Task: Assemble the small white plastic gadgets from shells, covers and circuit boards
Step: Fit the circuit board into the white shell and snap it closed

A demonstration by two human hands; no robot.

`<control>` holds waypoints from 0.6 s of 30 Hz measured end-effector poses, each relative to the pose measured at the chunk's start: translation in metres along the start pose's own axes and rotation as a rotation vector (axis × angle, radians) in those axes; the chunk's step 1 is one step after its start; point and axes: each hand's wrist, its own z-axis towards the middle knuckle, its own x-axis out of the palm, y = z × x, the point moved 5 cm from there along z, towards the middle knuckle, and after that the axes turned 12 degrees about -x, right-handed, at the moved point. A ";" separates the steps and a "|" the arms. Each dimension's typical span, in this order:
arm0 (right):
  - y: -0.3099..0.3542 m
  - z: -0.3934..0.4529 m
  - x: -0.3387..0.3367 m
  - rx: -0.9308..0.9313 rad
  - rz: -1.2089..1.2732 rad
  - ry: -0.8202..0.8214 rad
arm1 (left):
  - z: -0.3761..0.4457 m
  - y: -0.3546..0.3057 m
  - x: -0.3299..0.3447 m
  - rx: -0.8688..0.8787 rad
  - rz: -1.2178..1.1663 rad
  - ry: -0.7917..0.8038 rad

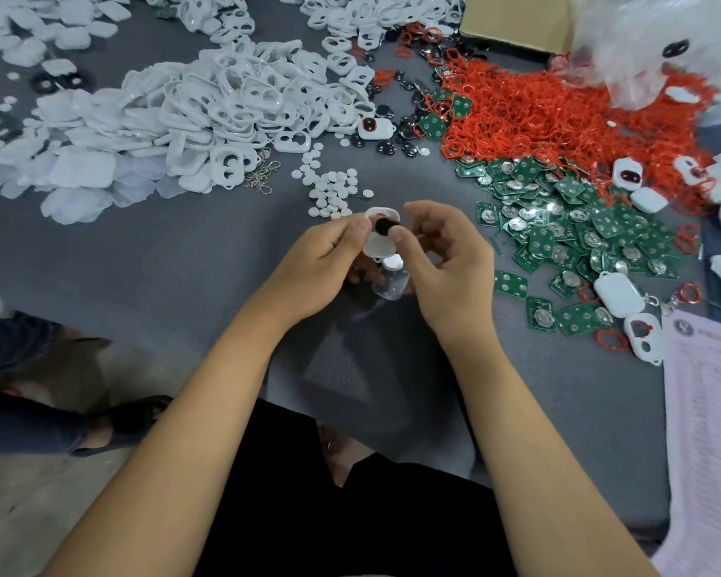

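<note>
Your left hand (321,260) grips a white shell (379,239); your right hand (446,260), at its 3 o'clock, pinches a black button (386,226) against it.

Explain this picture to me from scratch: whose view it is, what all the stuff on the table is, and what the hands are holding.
There is no machine here. A camera worn on a person's head looks down at their two bare hands over a grey table. The left hand holds a small white shell, and the right hand presses a black round part onto it. A pile of white covers lies to the left, small white discs lie just beyond the hands, and red rings and green circuit boards lie to the right. Some finished white gadgets lie at the far right.
</note>
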 end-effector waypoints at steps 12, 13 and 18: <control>-0.007 0.000 -0.002 0.036 -0.070 0.021 | -0.003 -0.004 0.003 -0.004 0.032 0.071; -0.007 0.000 -0.002 0.035 -0.066 0.023 | -0.003 -0.004 0.002 -0.008 0.021 0.079; -0.007 0.001 -0.002 0.019 -0.050 0.039 | -0.003 -0.005 0.003 -0.008 0.016 0.075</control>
